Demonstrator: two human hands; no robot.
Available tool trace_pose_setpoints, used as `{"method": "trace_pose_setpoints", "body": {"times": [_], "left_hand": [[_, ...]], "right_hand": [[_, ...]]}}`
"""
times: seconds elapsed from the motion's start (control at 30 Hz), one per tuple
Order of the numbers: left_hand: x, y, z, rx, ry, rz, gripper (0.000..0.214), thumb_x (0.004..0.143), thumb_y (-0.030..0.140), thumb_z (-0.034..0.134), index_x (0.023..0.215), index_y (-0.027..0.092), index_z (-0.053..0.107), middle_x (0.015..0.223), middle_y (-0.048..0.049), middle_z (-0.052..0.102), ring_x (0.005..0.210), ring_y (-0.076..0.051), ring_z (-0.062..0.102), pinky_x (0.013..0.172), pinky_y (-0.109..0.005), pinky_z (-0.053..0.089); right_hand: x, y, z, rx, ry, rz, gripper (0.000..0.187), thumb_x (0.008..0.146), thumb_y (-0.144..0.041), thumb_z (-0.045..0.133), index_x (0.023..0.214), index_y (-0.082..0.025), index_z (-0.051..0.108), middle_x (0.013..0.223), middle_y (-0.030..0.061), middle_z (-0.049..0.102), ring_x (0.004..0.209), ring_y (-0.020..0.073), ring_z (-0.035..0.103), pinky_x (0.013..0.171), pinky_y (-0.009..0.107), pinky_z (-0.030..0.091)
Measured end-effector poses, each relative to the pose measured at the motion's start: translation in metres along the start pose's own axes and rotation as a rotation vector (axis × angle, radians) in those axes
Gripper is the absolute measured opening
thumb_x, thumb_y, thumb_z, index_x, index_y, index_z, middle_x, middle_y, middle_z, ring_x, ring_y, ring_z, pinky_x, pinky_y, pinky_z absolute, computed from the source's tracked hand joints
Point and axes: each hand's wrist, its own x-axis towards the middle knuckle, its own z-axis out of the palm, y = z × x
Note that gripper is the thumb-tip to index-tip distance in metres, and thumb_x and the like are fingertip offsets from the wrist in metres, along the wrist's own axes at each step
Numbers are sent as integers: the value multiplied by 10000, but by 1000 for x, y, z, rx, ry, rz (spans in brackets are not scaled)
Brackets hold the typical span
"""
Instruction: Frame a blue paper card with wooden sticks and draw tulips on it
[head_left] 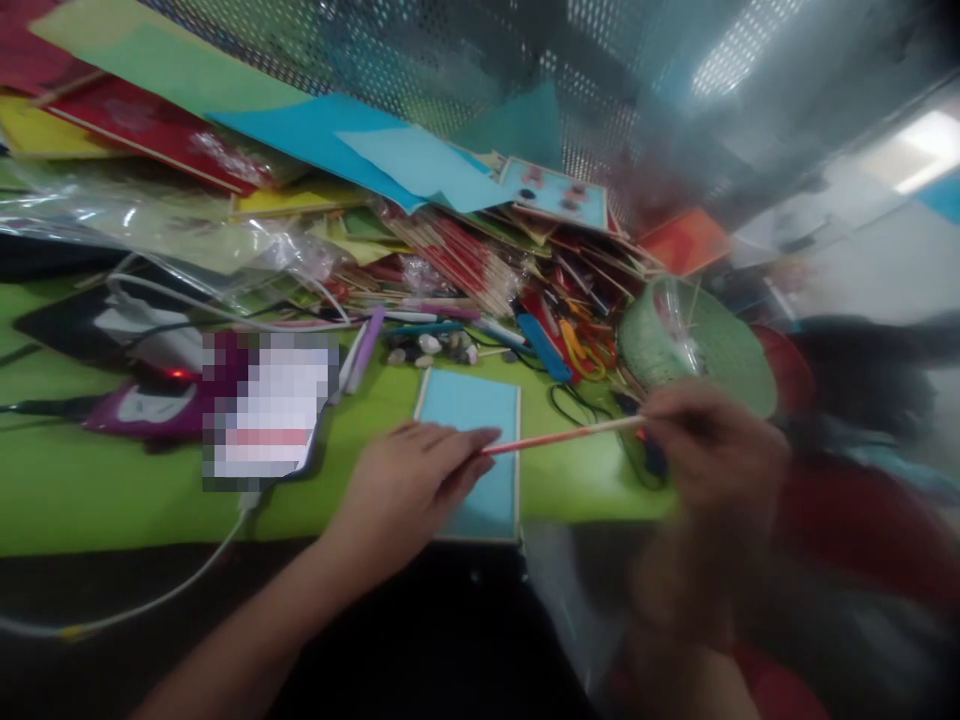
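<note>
A thin stick (562,437), reddish along most of its length and pale toward the right, stretches between my two hands. My left hand (412,475) pinches its left end between thumb and fingers. At the other end, my right hand (709,440) grips the pale part; it is somewhat blurred. Beneath the left hand lies a light blue card (472,400) with a pale border, near the table's front edge. The hand and forearm cover part of that card.
On the green table (585,490), a phone (270,410) with a white cable lies left beside a purple power strip (142,410). Behind are pebbles (431,347), markers (365,350), orange-handled scissors (581,350), bundled sticks (465,260), coloured sheets (322,140) and a green roll (660,330).
</note>
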Motion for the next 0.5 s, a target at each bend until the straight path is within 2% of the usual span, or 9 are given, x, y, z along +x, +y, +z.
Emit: {"method": "trace_pose_setpoints", "body": {"times": [0.03,0.1,0.13,0.2,0.3,0.33,0.5], "left_hand": [[-1,1,2,-57,-42,-38,319,1119,373,460,1134,224,742,838,-4,777,722,-163,703,679,-288,492],[-4,2,5,-161,-82,-132,395,1124,398,420,1001,217,748,780,3,747,672,-144,671,621,-257,453],[-5,2,7,-204,-85,-176,413,1121,409,412,978,215,747,762,7,735,656,-137,655,606,-248,439],[-6,3,9,-271,-68,-249,424,1106,430,418,945,217,747,700,24,693,606,-123,611,577,-236,412],[-6,4,12,-339,-25,-343,413,1073,458,455,892,225,744,626,43,635,540,-112,548,544,-231,381],[-6,4,14,-356,-14,-368,408,1063,465,466,886,226,745,621,43,631,535,-113,544,542,-231,381],[-7,6,18,-418,4,-451,421,1040,490,478,886,212,755,702,11,711,604,-136,620,580,-239,433]], "right_hand": [[0,4,7,84,13,35,59,846,-259,841,876,-267,791,819,5,717,758,186,661,691,318,534],[2,14,21,287,13,134,174,844,-317,841,1005,-272,795,806,-1,701,701,164,620,625,293,494],[4,18,29,361,1,189,194,846,-390,833,986,-265,784,789,2,689,682,164,609,617,298,497],[6,23,45,451,19,266,282,810,-496,845,782,-255,702,718,-5,656,635,156,581,594,295,499],[3,23,68,506,53,328,376,779,-552,864,726,-256,637,698,-13,665,623,151,589,601,295,523],[0,21,76,522,32,342,379,777,-562,866,734,-257,645,700,-11,677,618,151,594,598,297,528],[-18,9,105,577,-238,413,370,754,-571,893,755,-255,701,660,-17,680,598,155,614,590,308,548]]}}
